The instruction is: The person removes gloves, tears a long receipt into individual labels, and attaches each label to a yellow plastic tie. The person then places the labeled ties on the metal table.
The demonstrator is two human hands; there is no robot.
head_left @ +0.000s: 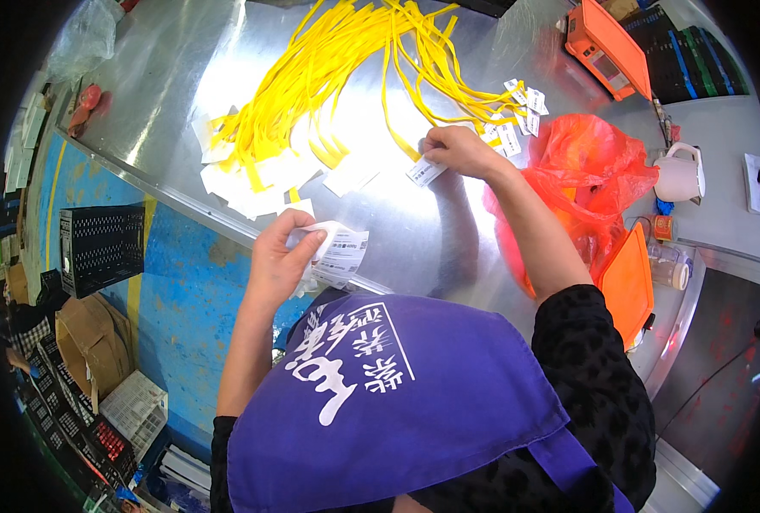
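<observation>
My left hand (284,256) pinches a sheet of white printed labels (344,255) between thumb and fingers at the near table edge. Farther right, my right hand (464,152) is closed on a white label (426,172) at the end of a yellow strap. That label lies at the metal tabletop, partly under my fingers. A large bundle of yellow straps (312,73) spreads across the far side of the table. Several strap ends at the right carry white labels (508,138). At the left, other ends lie on glaring white pieces (235,184).
Beside my right forearm sits a red plastic bag (585,171), with an orange device (606,51) behind it and an orange panel (628,286) nearer me. A white mug (681,173) stands far right. On the blue floor at left are a black crate (102,248) and a cardboard box (94,346).
</observation>
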